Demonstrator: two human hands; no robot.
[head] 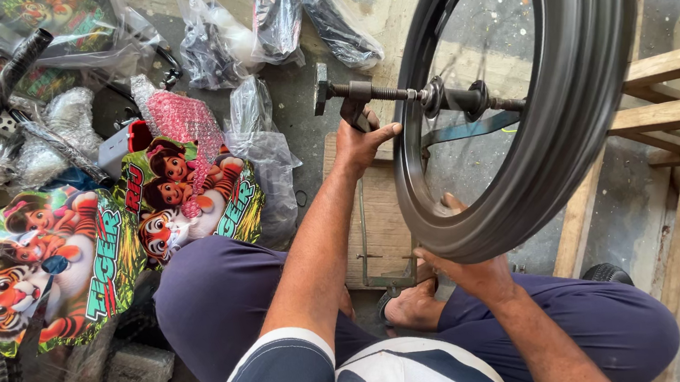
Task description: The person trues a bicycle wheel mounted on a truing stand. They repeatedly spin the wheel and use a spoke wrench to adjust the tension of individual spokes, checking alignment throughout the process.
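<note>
- The person sat low over a black wheel [532, 114] held upright on a threaded axle [397, 92], the tyre blurred as though it was turning.
- The left hand [360, 139] was at the near end of that axle, thumb out and fingers curled about a dark tool or fitting [354, 108]; how firmly it gripped I could not tell.
- The right hand [468, 268] was pressed against the bottom of the tyre, fingers wrapped over the rim.
- It looked to me like checking or tightening the hub; the next move would call for steadying the tyre while turning the fitting.
- Beside the person lay colourful tiger-print panels [72, 258] and clear plastic bags of parts [259, 132], with wooden slats [673, 113] behind the wheel.
</note>
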